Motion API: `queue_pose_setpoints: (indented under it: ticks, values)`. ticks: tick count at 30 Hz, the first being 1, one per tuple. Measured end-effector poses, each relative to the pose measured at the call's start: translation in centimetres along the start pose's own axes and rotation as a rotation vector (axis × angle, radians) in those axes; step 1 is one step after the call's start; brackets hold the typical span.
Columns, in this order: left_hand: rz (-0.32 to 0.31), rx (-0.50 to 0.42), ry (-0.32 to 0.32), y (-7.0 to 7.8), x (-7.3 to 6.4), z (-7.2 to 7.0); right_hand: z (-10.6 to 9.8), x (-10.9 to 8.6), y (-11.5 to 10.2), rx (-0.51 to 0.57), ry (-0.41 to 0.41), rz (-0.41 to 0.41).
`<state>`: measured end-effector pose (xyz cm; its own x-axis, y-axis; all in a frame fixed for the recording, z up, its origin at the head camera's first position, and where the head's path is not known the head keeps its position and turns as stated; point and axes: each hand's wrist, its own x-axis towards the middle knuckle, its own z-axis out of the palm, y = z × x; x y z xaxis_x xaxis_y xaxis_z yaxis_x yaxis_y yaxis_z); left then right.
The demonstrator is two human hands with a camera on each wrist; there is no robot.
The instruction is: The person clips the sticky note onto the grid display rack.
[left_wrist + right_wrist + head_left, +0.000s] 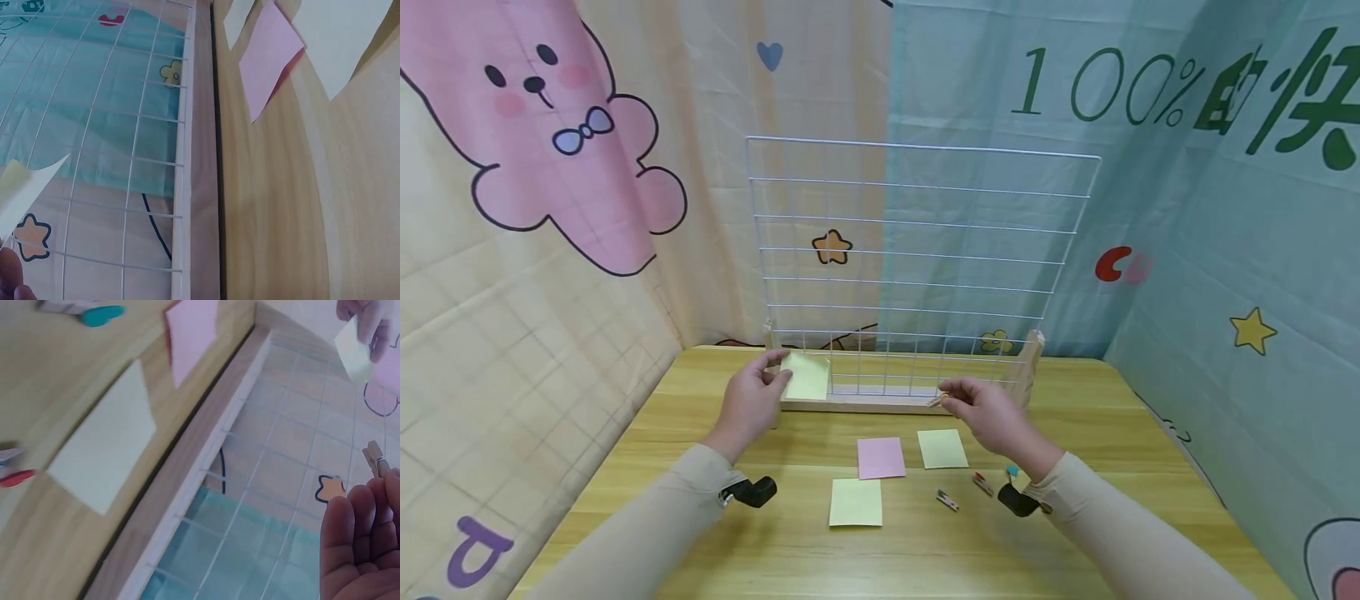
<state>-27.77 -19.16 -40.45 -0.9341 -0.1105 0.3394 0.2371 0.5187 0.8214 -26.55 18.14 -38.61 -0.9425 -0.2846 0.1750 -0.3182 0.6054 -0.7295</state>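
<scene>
My left hand (756,398) pinches a pale yellow sticky note (807,377) by its left edge, at the lower left of the white wire grid (917,225). The same note (25,194) shows at the lower left of the left wrist view, its corner curling. Between the thumb and fingers of my right hand (992,414) is a small wooden clothespin (375,457), near the grid's lower right part. On the table in front of the grid lie a pink sticky note (882,458) and two more pale yellow notes (856,502).
The grid stands in a wooden base with a post (1028,367) at each side. Small clothespins (947,500) with coloured trims lie on the wooden table (760,542) near my right wrist. A printed curtain (985,92) hangs behind and at both sides.
</scene>
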Motion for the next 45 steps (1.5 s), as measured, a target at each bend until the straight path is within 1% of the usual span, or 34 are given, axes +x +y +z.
queue_pose_setpoints:
  ticks: [4, 9, 14, 21, 25, 30, 35, 39, 45]
  values:
    - [0.018, -0.009, 0.019, 0.1, 0.8, -0.3, 0.6, 1.3, -1.5, -0.022, 0.017, -0.007]
    - [0.014, -0.027, 0.010, 0.2, 1.6, -0.7, 1.2, 2.7, -3.1, -0.023, 0.034, -0.017]
    - [0.014, -0.037, 0.022, 0.4, 2.3, -1.1, 2.0, 4.1, -4.5, -0.012, 0.042, -0.070]
    - [0.026, -0.035, 0.033, 0.7, 3.3, -1.3, 2.9, 6.5, -6.9, -0.040, 0.076, -0.153]
    - [0.043, -0.037, 0.039, 0.8, 3.8, -1.5, 3.5, 7.8, -8.3, -0.063, 0.081, -0.185]
    - [0.047, -0.038, 0.049, 0.9, 4.3, -1.7, 4.3, 9.4, -9.8, -0.086, 0.093, -0.217]
    - [0.048, -0.036, 0.061, 0.8, 5.0, -2.1, 5.3, 10.9, -11.2, -0.081, 0.109, -0.218]
    - [0.048, -0.035, 0.067, 0.6, 5.4, -2.4, 5.9, 12.2, -12.4, -0.086, 0.099, -0.212]
    - [0.055, -0.026, 0.058, 0.3, 5.8, -2.7, 6.6, 13.8, -13.8, -0.090, 0.082, -0.196]
